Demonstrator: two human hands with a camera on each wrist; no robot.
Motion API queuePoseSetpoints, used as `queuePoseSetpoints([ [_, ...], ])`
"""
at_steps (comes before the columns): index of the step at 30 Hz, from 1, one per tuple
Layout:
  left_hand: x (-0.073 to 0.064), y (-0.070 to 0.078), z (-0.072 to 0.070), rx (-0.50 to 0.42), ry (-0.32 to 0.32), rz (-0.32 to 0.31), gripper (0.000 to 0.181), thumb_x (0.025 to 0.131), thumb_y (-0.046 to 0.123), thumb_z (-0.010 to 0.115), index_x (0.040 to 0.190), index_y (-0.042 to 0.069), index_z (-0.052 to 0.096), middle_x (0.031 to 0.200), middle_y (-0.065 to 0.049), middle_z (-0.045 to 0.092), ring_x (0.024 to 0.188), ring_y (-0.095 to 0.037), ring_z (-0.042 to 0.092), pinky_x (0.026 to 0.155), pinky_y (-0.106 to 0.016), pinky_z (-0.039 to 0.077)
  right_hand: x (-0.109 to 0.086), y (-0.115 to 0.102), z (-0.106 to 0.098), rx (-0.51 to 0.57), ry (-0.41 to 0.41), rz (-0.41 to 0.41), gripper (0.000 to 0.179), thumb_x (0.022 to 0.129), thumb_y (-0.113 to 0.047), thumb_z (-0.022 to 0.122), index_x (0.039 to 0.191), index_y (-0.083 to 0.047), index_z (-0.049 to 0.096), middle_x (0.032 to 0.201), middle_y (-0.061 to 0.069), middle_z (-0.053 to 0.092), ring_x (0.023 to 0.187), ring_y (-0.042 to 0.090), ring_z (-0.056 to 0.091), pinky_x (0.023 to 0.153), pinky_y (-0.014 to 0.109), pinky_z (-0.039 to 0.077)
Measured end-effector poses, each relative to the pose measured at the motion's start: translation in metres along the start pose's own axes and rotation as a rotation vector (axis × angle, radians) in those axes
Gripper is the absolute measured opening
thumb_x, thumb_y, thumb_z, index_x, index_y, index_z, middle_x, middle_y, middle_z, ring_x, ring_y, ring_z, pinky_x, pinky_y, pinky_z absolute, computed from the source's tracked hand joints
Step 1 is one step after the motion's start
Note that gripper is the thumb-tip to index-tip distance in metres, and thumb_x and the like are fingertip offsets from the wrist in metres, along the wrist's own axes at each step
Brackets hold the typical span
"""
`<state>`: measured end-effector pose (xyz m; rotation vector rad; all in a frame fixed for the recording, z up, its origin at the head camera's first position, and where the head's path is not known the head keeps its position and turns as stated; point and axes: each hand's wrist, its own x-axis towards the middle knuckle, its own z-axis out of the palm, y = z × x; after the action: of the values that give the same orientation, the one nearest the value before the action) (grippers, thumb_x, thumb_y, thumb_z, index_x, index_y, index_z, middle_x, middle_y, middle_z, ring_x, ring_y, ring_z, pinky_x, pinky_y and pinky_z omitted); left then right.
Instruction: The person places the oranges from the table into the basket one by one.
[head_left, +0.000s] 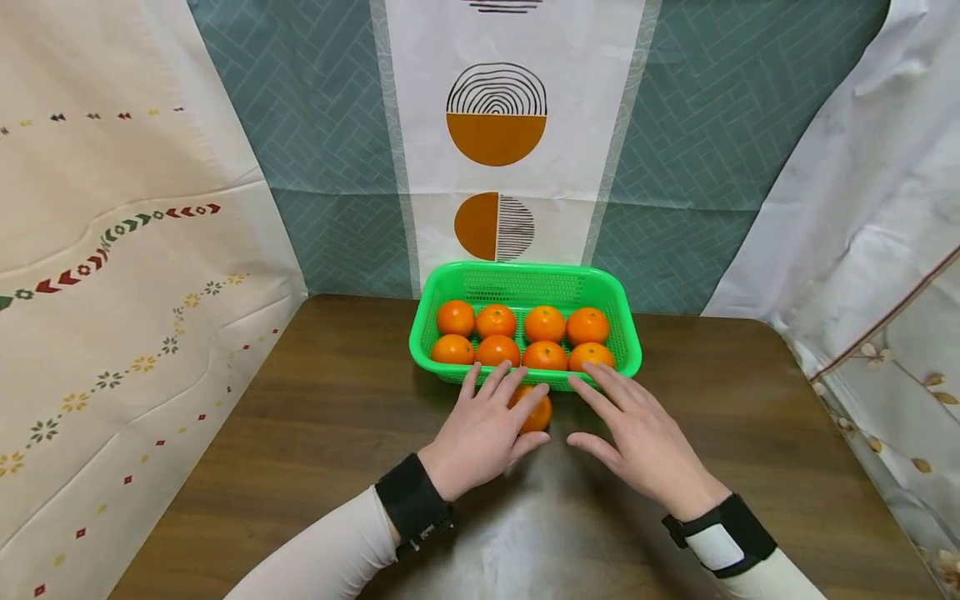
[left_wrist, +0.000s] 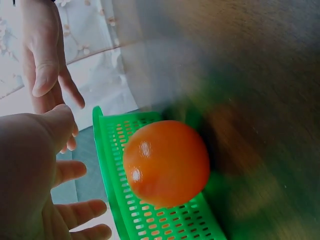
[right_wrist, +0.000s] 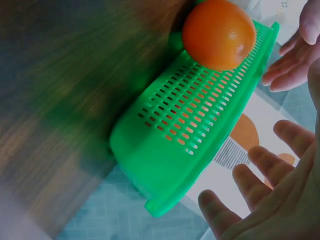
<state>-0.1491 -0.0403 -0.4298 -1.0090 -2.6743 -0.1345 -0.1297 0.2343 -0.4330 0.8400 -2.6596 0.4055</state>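
Note:
A single orange point(head_left: 537, 414) rests on the table just in front of a green plastic basket point(head_left: 630, 360). Inside the basket sit two rows of oranges point(head_left: 544, 324). My left hand point(head_left: 485, 427) hovers over the loose orange with fingers spread, partly covering it in the head view. The left wrist view shows that orange point(left_wrist: 166, 163) apart from the fingers. To the right, my right hand point(head_left: 643, 427) is held with its fingers extended near the basket's front rim, holding nothing. In the right wrist view, its fingers point(right_wrist: 252, 187) are separate from the orange point(right_wrist: 219, 35).
The brown wooden table point(head_left: 337, 392) extends on both sides of the basket. Behind it hangs a teal and white patterned cloth point(head_left: 330, 125). A cream embroidered cloth point(head_left: 135, 275) borders the left side, and a white floral one point(head_left: 885, 250) the right.

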Motion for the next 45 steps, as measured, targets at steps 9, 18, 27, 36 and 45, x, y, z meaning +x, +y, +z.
queuePoseSetpoints([
  [9, -0.001, 0.011, 0.007, 0.07, 0.039, 0.061, 0.062, 0.108, 0.062, 0.063, 0.158, 0.025, 0.061, 0.161, -0.014, 0.055, 0.152, -0.039, 0.049, 0.119, -0.06, 0.043, -0.007, 0.0, 0.001, 0.008, 0.011, 0.01, 0.083, 0.1, -0.054, 0.079, 0.167, -0.014, 0.051, 0.174, 0.016, 0.04, 0.155, 0.041, 0.045, 0.122, 0.065, 0.038],
  [18, 0.003, 0.016, 0.012, 0.072, 0.052, 0.11, 0.06, 0.107, 0.06, 0.067, 0.155, 0.026, 0.064, 0.154, -0.011, 0.06, 0.144, -0.034, 0.054, 0.112, -0.057, 0.047, -0.008, -0.002, 0.002, 0.015, -0.021, 0.028, 0.083, 0.1, -0.054, 0.079, 0.167, -0.015, 0.052, 0.174, 0.016, 0.04, 0.154, 0.041, 0.046, 0.122, 0.064, 0.038],
  [27, 0.004, 0.014, 0.021, 0.088, 0.076, 0.123, 0.059, 0.104, 0.062, 0.071, 0.151, 0.026, 0.067, 0.148, -0.011, 0.062, 0.137, -0.034, 0.057, 0.107, -0.054, 0.05, -0.01, -0.001, 0.003, 0.014, -0.021, 0.027, 0.081, 0.1, -0.055, 0.078, 0.166, -0.015, 0.052, 0.174, 0.016, 0.04, 0.154, 0.042, 0.046, 0.122, 0.065, 0.039],
  [36, 0.008, 0.011, 0.026, 0.079, 0.036, 0.133, 0.06, 0.103, 0.058, 0.075, 0.151, 0.023, 0.067, 0.149, -0.012, 0.059, 0.135, -0.034, 0.057, 0.099, -0.047, 0.058, -0.01, 0.001, 0.005, 0.013, -0.005, 0.014, 0.081, 0.1, -0.054, 0.079, 0.165, -0.014, 0.053, 0.173, 0.016, 0.041, 0.153, 0.043, 0.046, 0.12, 0.065, 0.041],
  [45, 0.01, 0.008, 0.031, 0.106, 0.048, 0.135, 0.056, 0.097, 0.056, 0.084, 0.143, 0.025, 0.072, 0.143, -0.011, 0.059, 0.126, -0.031, 0.057, 0.082, -0.04, 0.058, -0.01, 0.001, 0.006, 0.013, -0.011, 0.017, 0.081, 0.099, -0.053, 0.08, 0.164, -0.013, 0.054, 0.171, 0.017, 0.043, 0.153, 0.042, 0.047, 0.12, 0.065, 0.041],
])
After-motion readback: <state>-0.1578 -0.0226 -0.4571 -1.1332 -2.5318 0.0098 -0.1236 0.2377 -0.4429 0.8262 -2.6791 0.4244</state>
